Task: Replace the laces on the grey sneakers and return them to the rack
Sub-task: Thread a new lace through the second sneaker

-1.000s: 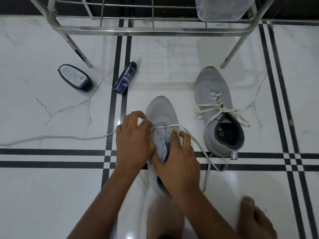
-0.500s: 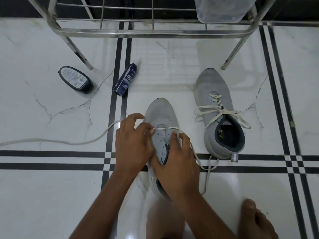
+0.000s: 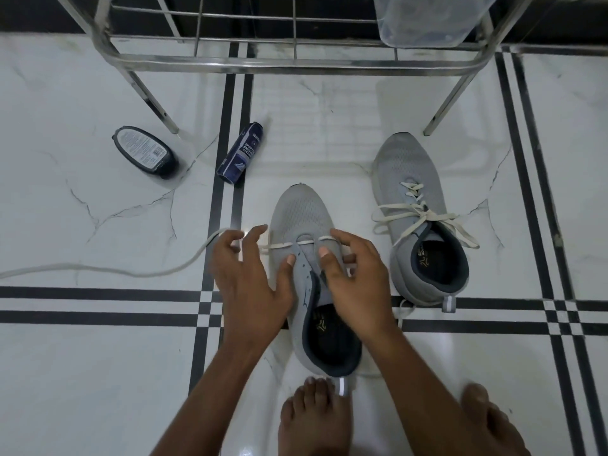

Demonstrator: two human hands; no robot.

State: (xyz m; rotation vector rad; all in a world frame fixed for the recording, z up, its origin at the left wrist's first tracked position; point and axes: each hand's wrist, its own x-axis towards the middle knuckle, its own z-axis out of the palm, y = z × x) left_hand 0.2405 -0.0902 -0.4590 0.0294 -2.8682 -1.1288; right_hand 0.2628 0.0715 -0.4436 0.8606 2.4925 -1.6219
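A grey sneaker (image 3: 302, 212) stands on the floor in front of me, toe pointing away, with a white lace (image 3: 131, 273) threaded through its front eyelets. The lace's long end trails off to the left across the floor. My left hand (image 3: 250, 281) hovers at the shoe's left side with fingers spread, its thumb touching the eyelet edge. My right hand (image 3: 357, 281) is at the shoe's right side, thumb on the tongue, fingers curled over the lace's right end. The second grey sneaker (image 3: 408, 159), laced and tied, stands to the right.
A steel shoe rack (image 3: 296, 62) stands just beyond the shoes, with a clear plastic tub (image 3: 427, 18) on it. A blue cleaner can (image 3: 241, 153) and a black polish bottle (image 3: 143, 151) lie at the left. My bare feet (image 3: 312, 419) are behind the shoe.
Both hands have lifted off the shoe and moved apart. The left fingers have spread open. The lace's left end has slackened into a curve on the floor.
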